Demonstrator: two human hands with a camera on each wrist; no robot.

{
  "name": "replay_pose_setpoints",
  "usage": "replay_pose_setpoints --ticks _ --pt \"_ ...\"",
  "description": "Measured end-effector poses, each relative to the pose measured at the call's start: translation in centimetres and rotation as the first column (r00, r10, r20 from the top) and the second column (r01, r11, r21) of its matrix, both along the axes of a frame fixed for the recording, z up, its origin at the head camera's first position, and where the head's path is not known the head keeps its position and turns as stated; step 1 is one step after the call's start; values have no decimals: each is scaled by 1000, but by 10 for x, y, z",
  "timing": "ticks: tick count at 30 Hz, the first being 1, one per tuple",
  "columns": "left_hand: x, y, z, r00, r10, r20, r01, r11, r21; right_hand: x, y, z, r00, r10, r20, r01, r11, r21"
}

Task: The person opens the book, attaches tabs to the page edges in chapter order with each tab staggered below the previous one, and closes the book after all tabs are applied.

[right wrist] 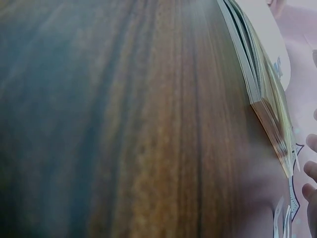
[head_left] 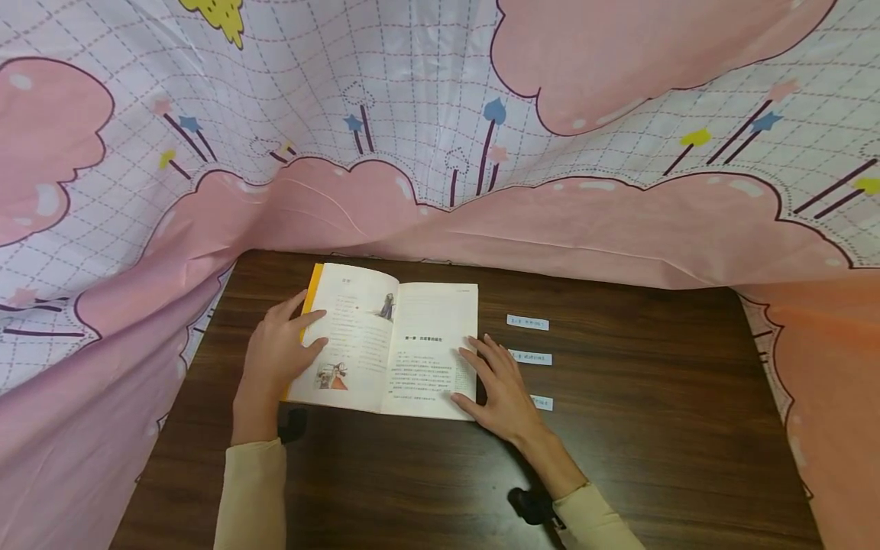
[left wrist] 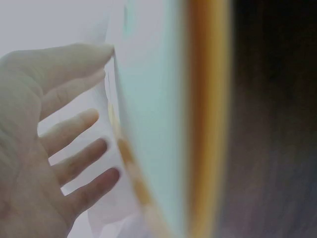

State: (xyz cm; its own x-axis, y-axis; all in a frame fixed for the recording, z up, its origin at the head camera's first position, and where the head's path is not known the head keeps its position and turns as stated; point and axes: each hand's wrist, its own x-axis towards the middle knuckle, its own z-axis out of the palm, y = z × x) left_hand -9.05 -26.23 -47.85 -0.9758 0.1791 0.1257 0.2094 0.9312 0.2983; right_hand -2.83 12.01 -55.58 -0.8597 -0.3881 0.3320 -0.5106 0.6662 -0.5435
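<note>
An open book (head_left: 429, 313) with a yellow-orange cover edge lies on the dark wooden table, showing printed text and small coloured pictures on its left page. At its left side is my left hand (head_left: 275, 344), thumb and forefinger reaching over the left page. In the left wrist view the thumb tip of that hand (left wrist: 29, 119) meets the page edge, while the other fingers spread out straight. My right hand (head_left: 505, 393) rests its spread fingertips along the outer edge of the right page. Only some fingertips of it show at the border of the right wrist view.
Three pale paper strips with handwriting lie right of the book: a top strip (head_left: 528, 322), a middle strip (head_left: 532, 357) and a lower strip (head_left: 543, 402) partly behind my right hand. A patterned pink and white cloth (head_left: 584, 221) hangs around the wooden table (head_left: 653, 428).
</note>
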Motion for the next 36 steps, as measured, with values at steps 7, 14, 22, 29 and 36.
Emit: replay_pose_setpoints --ticks 7,14,22,29,36 --pt "2 6 -18 999 -25 34 26 1000 -17 1 -1 1 1000 3 2 -3 1000 -6" --pt "8 18 -25 997 -28 72 28 1000 -5 0 -6 1 999 24 -21 -24 1000 -2" --pt "14 27 -33 991 -32 133 28 999 27 -3 -14 1 1000 20 -4 -20 999 47" --pt "15 30 -38 991 -45 127 37 997 64 -1 -16 -2 1000 -9 28 6 995 96" --pt "17 32 -40 985 -36 166 25 997 69 1 -17 -2 1000 -7 14 5 993 121"
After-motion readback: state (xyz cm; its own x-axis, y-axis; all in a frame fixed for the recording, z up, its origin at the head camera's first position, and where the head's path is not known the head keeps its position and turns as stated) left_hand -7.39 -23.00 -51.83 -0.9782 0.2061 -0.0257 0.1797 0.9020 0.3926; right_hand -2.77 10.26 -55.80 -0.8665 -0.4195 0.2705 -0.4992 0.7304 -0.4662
